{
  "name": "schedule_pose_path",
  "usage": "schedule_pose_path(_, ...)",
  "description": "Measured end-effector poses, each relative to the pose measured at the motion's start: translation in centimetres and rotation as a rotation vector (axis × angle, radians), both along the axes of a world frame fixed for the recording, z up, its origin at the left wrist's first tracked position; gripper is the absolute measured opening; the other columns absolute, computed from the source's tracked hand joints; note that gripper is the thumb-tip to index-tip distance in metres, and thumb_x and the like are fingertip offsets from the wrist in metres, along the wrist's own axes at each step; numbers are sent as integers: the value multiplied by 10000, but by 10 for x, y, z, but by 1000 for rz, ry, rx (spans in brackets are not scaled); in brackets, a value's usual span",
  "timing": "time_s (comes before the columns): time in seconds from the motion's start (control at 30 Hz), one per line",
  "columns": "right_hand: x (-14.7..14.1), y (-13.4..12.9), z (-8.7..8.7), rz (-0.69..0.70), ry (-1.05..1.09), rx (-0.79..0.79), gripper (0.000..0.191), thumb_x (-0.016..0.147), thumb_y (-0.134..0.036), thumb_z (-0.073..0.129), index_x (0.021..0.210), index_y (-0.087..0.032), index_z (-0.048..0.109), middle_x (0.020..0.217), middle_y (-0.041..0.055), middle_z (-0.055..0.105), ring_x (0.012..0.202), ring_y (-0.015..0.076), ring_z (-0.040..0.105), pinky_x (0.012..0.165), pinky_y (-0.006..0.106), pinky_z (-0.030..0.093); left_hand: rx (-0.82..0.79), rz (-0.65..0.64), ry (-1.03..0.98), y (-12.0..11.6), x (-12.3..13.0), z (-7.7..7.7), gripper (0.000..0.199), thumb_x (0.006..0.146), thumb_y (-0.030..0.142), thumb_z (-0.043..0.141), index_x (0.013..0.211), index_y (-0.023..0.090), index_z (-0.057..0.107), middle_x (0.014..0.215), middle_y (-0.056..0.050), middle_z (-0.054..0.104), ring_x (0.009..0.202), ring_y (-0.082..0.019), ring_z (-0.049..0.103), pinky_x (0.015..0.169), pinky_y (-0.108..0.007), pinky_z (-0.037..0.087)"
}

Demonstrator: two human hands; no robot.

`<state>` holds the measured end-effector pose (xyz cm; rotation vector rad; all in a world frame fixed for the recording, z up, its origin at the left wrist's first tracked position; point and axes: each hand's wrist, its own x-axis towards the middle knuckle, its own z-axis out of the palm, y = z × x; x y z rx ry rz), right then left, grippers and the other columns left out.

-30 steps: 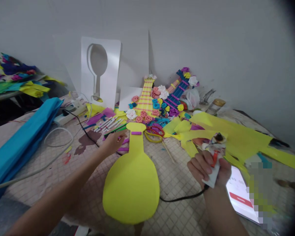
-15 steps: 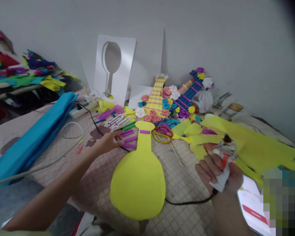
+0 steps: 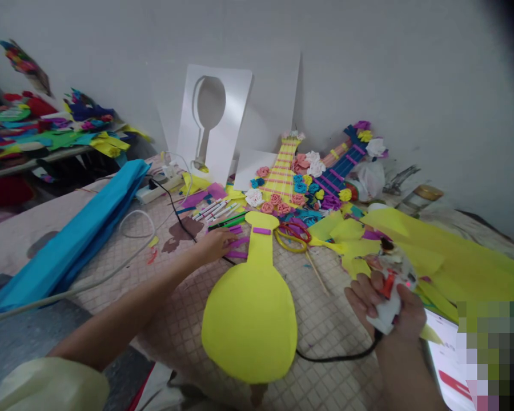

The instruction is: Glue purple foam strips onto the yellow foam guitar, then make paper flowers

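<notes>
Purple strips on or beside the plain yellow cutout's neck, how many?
4: one strip on the neck, three strips beside it by the left hand, which may hide more.

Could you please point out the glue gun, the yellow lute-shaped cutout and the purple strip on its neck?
Glue gun (image 3: 388, 286), head view: on its red trigger.
Yellow lute-shaped cutout (image 3: 252, 305), head view: upper part of its rounded body.
Purple strip (image 3: 262, 231), head view: the middle of its length.

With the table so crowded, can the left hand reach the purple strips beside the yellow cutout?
Probably yes: the left hand sits close beside the purple strips, with nothing visible in between.
</notes>
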<state>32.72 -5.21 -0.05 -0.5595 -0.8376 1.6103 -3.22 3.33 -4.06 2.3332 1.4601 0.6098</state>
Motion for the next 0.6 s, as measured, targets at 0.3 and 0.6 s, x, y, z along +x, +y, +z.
schedule_pose_path(0.3,-2,0,-1,-61,65,-49,182,626,-369,633,647,-204,559,487,-32,433,372,65,321,375,230,301,23,54,32,3,-25,11,344,759,176,446,1049,160,632,1088,-107,630,1025,-238,545,918,-338,395)
schedule_pose_path(0.6,-1,0,-3,-81,68,-50,185,637,-378,628,667,-209,560,504,-39,419,371,61,313,367,231,311,-20,-31,-26,2,-13,16,313,753,311,549,1017,171,640,1072,-115,616,1015,-243,534,904,-340,396)
